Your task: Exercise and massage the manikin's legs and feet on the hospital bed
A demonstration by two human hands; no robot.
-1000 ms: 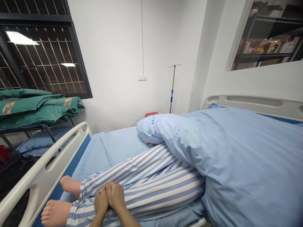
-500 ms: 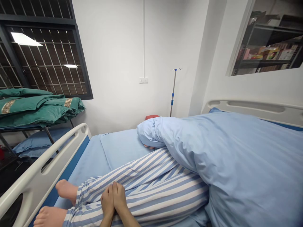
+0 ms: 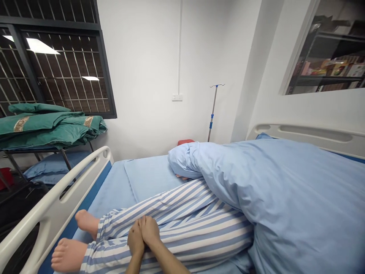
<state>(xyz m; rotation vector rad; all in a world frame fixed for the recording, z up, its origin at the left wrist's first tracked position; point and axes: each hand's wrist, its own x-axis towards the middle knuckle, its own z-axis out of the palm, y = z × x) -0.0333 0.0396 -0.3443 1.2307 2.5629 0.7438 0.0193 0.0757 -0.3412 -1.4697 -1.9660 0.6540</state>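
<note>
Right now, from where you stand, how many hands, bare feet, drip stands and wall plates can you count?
Hands: 2 (left hand, right hand)
Bare feet: 2
Drip stands: 1
Wall plates: 1
Total: 6

the left hand (image 3: pixel 136 239) and right hand (image 3: pixel 150 231) rest side by side on blue-and-white striped cotton pyjama trousers (image 3: pixel 196 232), on a pale blue hospital bed (image 3: pixel 111 194) with white plastic rails.

Both hands (image 3: pixel 142 236) lie on the trouser legs (image 3: pixel 194 228) on the bed (image 3: pixel 111 194), a side rail (image 3: pixel 51 201) at left, an IV pole (image 3: pixel 213 114) behind.
</note>
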